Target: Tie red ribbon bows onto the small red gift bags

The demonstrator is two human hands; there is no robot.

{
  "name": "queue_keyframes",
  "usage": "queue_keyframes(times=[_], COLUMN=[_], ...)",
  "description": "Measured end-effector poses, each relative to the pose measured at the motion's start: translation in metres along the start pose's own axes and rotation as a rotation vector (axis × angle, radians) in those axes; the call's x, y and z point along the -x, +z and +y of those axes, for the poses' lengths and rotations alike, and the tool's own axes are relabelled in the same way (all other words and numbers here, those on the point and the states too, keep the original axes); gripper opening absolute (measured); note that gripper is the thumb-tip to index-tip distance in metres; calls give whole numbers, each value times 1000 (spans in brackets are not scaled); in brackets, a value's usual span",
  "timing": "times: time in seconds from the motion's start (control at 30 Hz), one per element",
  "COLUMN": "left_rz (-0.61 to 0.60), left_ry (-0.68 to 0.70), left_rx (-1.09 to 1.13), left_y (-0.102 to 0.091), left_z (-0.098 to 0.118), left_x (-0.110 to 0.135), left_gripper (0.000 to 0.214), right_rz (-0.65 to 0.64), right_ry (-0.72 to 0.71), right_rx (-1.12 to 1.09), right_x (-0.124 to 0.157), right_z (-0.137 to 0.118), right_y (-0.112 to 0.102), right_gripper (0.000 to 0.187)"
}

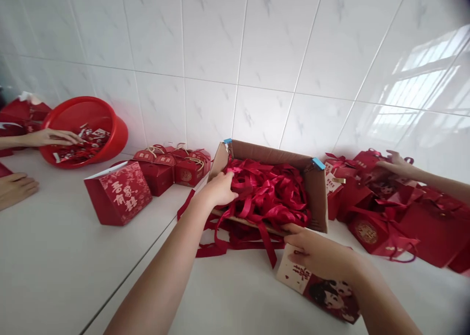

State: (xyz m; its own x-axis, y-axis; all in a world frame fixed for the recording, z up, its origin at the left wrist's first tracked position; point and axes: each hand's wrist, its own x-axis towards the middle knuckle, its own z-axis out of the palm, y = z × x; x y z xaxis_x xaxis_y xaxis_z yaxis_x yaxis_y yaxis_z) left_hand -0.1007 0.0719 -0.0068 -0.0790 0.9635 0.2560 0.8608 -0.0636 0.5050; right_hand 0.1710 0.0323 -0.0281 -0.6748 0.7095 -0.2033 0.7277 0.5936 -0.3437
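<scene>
A cardboard box (318, 203) full of tangled red satin ribbons (270, 188) stands before me, tilted toward me. My left hand (220, 190) reaches over its left front corner, fingers bent together on the ribbons; the exact grip is partly hidden. At the right front rim, my right hand (312, 249) has its index finger over the edge and its other fingers curled below. Under that hand lies a red and white gift box (330, 296) with cartoon figures. Loose ribbon ends hang over the front rim onto the table (227, 296).
Blue clips (318, 163) sit on the carton's corners. Left are a red gift box (123, 193), small handled boxes (157, 173) and a tipped red basin (119, 131) with another person's hand (55, 138) in it. Another hand (398, 164) touches red gift bags (433, 227) at right.
</scene>
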Motion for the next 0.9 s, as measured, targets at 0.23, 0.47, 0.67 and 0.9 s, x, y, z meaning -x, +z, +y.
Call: queue_keyframes(times=[0.23, 0.47, 0.67, 0.9], left_rz=[181, -192, -462, -529], left_ry=[10, 157, 414, 421], left_rx=[-30, -76, -120, -248], left_y=[23, 61, 78, 59], left_z=[-1, 14, 54, 67], left_x=[-19, -14, 11, 25], left_gripper=[67, 51, 37, 29], right_rz=[21, 48, 35, 16], right_ry=[-11, 25, 68, 75], right_rx=[-13, -7, 19, -12], right_x=[0, -3, -3, -5], right_z=[-1, -2, -4, -2], right_y=[5, 10, 12, 12], right_gripper=[16, 20, 15, 15])
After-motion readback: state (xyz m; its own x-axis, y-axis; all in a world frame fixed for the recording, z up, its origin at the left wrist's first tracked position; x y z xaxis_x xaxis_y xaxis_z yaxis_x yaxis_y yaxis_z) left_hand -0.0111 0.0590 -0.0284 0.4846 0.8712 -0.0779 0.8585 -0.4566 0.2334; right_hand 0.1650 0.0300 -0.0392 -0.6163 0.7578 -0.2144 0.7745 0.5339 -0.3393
